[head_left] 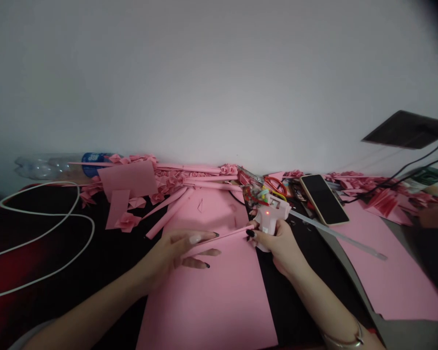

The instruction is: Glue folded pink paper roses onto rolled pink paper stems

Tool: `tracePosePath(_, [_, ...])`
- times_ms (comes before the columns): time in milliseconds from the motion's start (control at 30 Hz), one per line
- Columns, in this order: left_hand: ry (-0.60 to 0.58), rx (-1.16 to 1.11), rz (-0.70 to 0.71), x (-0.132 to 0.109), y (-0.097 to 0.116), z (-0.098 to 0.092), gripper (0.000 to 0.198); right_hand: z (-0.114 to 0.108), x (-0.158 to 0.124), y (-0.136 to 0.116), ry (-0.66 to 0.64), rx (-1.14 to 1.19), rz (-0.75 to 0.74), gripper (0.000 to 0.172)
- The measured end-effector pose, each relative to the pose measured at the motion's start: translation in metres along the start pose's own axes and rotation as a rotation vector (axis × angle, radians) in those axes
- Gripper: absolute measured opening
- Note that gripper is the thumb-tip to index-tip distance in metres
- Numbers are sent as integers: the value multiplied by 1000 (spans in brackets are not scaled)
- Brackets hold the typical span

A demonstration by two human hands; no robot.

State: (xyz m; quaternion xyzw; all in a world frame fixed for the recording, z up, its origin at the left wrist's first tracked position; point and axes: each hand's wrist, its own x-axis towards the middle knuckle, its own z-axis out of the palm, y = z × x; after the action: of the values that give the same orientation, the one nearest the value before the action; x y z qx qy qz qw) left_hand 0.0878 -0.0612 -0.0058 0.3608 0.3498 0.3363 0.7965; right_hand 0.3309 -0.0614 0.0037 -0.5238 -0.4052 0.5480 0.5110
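My left hand (184,249) is closed on a narrow pink paper piece (219,240), thumb on top and the other fingers beneath. The piece slants up to the right, with a folded or rolled upper edge. In my right hand (277,238) is a white hot glue gun (268,218) with a red light lit; a long translucent glue stick (339,233) sticks out of its back. My right thumb also touches the far end of the paper piece. Below both hands lies a large pink paper sheet (211,301). The glue gun's nozzle is hard to make out against the clutter.
Rolled pink paper sticks (171,211) and folded pink flowers (127,221) lie along the wall. A clear plastic bottle (51,166) and white cable (91,233) are at left. A phone (324,199), orange scissors (275,184) and another pink sheet (397,272) are at right.
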Motion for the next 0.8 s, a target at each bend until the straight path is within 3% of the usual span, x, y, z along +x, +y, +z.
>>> tracePosePath(100, [-126, 5, -104, 1, 7, -8, 55, -1, 0, -1, -23, 17, 13, 49])
tracePosePath(333, [-350, 441, -171, -5, 7, 10, 30, 7, -8, 0, -161, -40, 131, 35])
tracePosePath(600, [-233, 630, -121, -8, -6, 17, 32, 7, -10, 0, -163, 16, 120, 40])
tracePosePath(800, [-167, 866, 46, -10, -8, 16, 34, 6, -9, 2, -190, 14, 123, 40])
